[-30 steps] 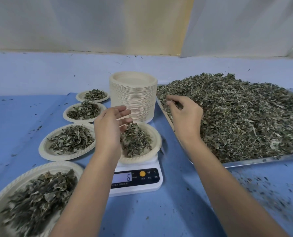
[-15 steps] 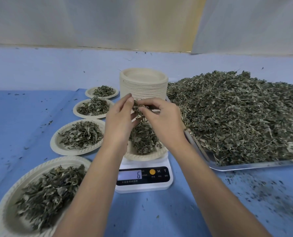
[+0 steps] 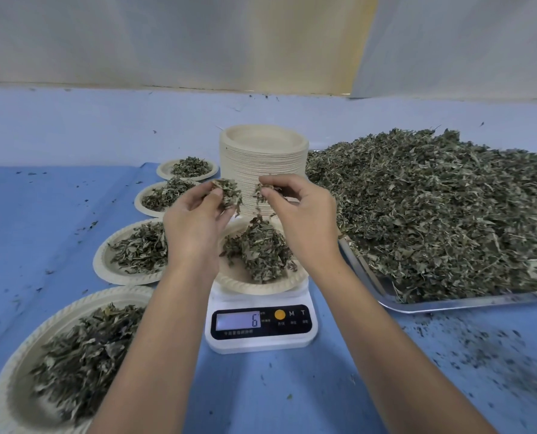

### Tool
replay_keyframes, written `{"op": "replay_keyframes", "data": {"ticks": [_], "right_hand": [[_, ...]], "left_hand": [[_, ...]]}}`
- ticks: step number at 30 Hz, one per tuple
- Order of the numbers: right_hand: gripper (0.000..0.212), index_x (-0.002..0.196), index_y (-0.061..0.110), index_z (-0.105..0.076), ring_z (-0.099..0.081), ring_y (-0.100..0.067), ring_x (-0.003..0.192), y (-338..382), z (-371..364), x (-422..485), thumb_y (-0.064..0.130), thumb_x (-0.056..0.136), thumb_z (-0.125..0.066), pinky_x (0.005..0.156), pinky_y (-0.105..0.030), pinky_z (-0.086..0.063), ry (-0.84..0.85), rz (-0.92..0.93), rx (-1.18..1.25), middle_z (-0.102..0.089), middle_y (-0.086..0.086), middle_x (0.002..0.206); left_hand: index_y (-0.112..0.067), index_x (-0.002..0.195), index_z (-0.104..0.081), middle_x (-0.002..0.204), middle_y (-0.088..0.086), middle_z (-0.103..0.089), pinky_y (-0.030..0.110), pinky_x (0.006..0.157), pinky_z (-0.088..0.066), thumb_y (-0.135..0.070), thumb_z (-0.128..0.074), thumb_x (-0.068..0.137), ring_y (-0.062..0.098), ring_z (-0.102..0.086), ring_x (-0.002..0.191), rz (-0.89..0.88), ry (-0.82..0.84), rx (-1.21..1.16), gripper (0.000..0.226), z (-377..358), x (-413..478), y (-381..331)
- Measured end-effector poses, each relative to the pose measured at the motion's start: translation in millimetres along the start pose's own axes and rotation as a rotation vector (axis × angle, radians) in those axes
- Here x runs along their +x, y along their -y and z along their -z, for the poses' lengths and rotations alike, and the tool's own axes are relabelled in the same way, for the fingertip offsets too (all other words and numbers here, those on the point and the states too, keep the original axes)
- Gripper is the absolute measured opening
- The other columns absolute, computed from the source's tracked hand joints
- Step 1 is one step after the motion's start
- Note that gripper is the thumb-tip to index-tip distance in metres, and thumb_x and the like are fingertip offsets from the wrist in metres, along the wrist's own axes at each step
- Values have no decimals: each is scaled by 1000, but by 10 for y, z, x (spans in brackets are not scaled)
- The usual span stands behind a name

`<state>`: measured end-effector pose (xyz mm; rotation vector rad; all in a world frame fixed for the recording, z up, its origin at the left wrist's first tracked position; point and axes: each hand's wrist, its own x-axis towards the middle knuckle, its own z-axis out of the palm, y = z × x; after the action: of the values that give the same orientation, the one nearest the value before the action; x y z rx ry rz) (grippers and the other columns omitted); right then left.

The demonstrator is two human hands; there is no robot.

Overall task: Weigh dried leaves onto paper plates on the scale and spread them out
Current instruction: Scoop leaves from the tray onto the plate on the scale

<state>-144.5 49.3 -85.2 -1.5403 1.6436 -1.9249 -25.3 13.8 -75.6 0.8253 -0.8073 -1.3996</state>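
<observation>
Single head view, forward and down, seemingly close above the scale (image 3: 261, 341)

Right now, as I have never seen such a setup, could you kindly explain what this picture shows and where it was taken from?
There is no machine here: these are a person's two bare hands. The picture comes from a wide-angle camera worn on the head, looking forward and down. On the blue table stands a white scale, reading 6, with a paper plate of dried leaves on it. To its left lies a row of four filled plates; behind it rises a stack of empty plates; to the right is a metal tray heaped with loose leaves. Above the scale, the left hand pinches a small clump of leaves in its fingers, and the right hand pinches a second clump.
</observation>
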Motion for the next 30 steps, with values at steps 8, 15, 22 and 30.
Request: {"op": "replay_keyframes", "data": {"ticks": [8,15,22,30], "right_hand": [[20,106,20,-73,-66,-1,92,-76,-14,-15,20,87,-69,86,-27,-53,221,-68,-103,-72,10,97],[13,97,20,-75,-64,3,83,-79,54,45,18,88,-66,80,-17,-52,115,-52,-127,-70,17,87],[20,104,16,-71,-67,-3,88,-27,32,60,19,85,-71,83,-19,-52,151,-113,107,-72,7,96],[19,101,15,-72,-67,-6,84,-7,23,38,10,83,-72,84,-25,-55,172,-107,98,-72,6,92]], "left_hand": [[-12,91,-60,95,3,-59,24,75,-58,-2,-56,92,10,-63,84,-36,17,-32,11,-14,-20,-38],[-13,89,-60,89,0,-60,23,75,-58,-2,-56,93,6,-64,76,-41,36,-16,12,-41,-43,-18],[-11,92,-61,96,3,-63,24,75,-58,-1,-57,91,16,-64,94,-16,114,-6,11,-96,-74,23],[-13,95,-64,102,5,-67,19,72,-56,-2,-58,91,18,-66,101,5,150,34,13,-107,-83,61]]}}
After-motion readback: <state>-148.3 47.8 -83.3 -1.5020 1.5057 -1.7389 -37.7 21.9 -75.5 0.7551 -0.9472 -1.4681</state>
